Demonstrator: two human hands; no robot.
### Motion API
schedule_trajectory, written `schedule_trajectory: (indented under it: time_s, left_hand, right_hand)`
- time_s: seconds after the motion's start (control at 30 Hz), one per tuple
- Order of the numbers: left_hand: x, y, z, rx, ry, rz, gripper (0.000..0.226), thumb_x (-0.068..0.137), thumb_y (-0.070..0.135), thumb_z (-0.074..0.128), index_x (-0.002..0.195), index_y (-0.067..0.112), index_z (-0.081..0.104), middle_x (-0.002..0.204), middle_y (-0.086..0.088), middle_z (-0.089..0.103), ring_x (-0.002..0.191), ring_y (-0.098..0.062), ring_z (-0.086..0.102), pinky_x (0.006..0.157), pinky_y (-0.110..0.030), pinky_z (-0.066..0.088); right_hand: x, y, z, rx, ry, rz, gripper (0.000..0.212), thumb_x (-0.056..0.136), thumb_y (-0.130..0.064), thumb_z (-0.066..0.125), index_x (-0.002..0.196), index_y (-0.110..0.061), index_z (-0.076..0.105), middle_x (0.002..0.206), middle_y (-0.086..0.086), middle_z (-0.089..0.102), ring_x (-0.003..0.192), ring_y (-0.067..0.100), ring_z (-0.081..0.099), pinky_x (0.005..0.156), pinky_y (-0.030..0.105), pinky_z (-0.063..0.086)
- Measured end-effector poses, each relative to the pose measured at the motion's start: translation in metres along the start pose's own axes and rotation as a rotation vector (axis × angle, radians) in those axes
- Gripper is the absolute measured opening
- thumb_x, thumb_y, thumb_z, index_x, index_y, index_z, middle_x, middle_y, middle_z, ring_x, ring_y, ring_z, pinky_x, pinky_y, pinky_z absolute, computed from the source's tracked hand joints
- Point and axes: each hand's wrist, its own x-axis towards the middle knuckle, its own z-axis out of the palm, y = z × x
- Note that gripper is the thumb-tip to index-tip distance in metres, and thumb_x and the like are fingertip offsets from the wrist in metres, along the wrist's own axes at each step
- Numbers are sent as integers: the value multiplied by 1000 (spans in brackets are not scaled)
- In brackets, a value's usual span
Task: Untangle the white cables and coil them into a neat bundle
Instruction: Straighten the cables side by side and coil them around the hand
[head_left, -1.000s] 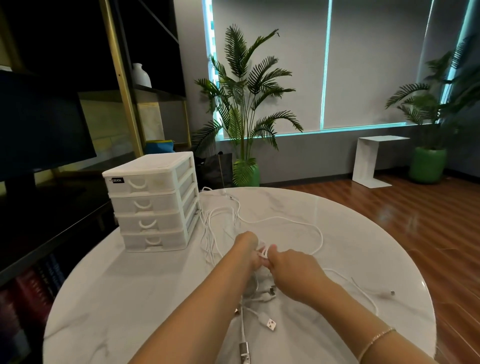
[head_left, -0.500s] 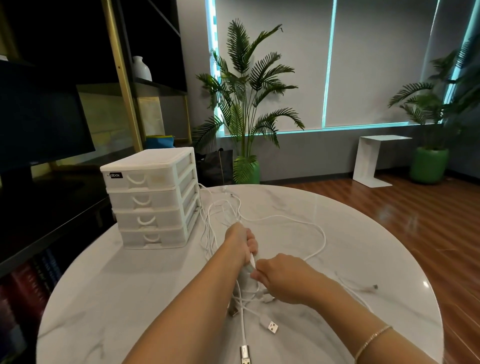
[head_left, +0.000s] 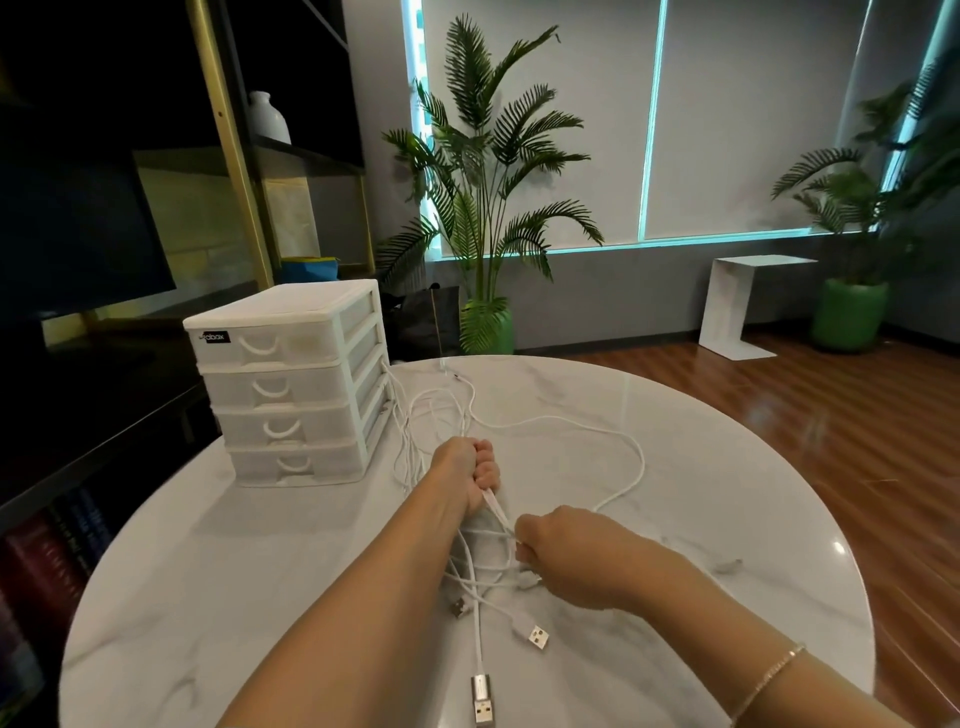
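White cables (head_left: 631, 457) sprawl half sorted on the worktop (head_left: 701, 467), left hand (head_left: 470, 475) fisted round gathered strands, right hand (head_left: 563, 558) pinching one; next, probably draw it free.

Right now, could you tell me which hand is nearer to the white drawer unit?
Left. The left hand grips cables just beside the drawer unit; the right hand is farther, toward the table's near side.

Both forearms are bare, no sleeves reaching into view. A thin gold-toned chain bracelet (head_left: 768, 682) circles the right wrist. The left hand (head_left: 470, 475) and right hand (head_left: 569, 553) show no rings.
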Motion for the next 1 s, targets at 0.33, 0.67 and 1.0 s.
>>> schedule_trajectory:
  time_s: [0.33,0.67,1.0]
  left_hand:
    - [3,24,-18,89,82,68,46,104,27,20,60,18,32,32,7,25,23,-6,18,25,-11,10]
    - [4,16,-13,142,95,91,44,103,22,22,60,17,30,33,7,24,23,-6,17,25,-11,9]
    - [1,19,-23,210,128,108,46,104,27,22,60,17,32,33,7,26,23,-5,17,25,-13,9]
  right_hand:
    - [-40,84,-44,511,134,168,29,88,-43,56,78,-20,71,62,-8,55,58,8,44,54,16,35]
    - [-57,136,-55,623,133,239,21,95,-18,53,90,-24,72,69,-4,65,62,12,52,63,21,46]
    - [-58,149,-62,357,689,534,27,85,-40,64,86,-14,73,77,-2,62,68,12,53,54,23,39]
